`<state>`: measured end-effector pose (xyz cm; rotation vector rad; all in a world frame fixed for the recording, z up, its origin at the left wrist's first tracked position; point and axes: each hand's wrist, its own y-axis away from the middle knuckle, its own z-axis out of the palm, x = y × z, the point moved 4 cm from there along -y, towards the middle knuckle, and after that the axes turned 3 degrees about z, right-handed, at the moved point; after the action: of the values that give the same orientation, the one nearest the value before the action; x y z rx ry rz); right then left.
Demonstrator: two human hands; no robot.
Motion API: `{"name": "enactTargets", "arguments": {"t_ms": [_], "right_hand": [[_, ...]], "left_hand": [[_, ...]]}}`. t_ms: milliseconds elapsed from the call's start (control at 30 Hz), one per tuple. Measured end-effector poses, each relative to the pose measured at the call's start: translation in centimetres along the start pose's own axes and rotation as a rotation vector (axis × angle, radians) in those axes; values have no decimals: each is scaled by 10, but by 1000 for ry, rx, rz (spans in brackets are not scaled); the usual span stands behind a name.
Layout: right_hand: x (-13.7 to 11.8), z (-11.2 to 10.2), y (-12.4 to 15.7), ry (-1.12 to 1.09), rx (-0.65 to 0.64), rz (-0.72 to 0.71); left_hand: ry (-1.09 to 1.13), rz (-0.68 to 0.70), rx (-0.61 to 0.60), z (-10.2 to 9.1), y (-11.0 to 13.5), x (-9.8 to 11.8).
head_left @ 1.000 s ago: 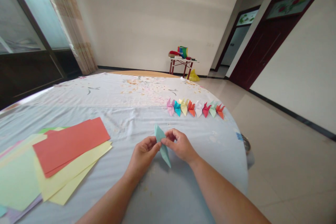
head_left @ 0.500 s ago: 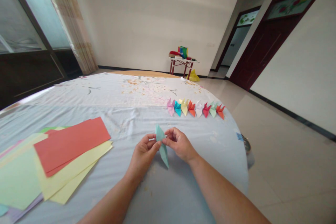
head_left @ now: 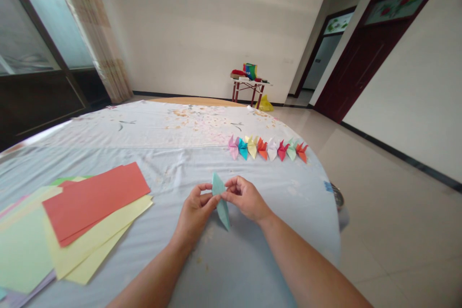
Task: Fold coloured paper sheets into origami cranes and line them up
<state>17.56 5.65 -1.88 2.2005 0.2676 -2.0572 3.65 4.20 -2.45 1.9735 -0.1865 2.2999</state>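
Note:
Above the near part of the table, a folded piece of light teal paper (head_left: 223,212) is held between my two hands. It is long, narrow and pointed at both ends, tilted with its top to the left. My left hand (head_left: 197,207) pinches its left side with thumb and fingers. On the other side, my right hand (head_left: 247,198) grips the middle edge between thumb and fingertips. The thumbs nearly meet over the paper, so part of its middle is hidden. Beyond my hands stands a row of several small folded-paper cranes (head_left: 272,149) in pink, blue, yellow, orange, white, red and green.
Loose coloured paper sheets, with red ones (head_left: 97,202) over yellow (head_left: 104,245) and pale green (head_left: 25,250), overlap at the left. A flowered cloth (head_left: 151,130) covers the round table. A small side table (head_left: 251,82) with items stands by the wall.
The view has shifted slightly, moving everything a little to the left. Both hands keep their hold on the teal paper, which looks much the same.

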Motion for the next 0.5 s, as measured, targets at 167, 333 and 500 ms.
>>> {"name": "enactTargets", "arguments": {"t_ms": [167,333,500], "right_hand": [[1,-1,0,-8,29,26],[2,0,0,-40,19,53],[3,-2,0,-44,48,62]], "left_hand": [[4,-18,16,0,0,1],[-48,17,50,0,1,4],[-27,18,41,1,1,5]]}}
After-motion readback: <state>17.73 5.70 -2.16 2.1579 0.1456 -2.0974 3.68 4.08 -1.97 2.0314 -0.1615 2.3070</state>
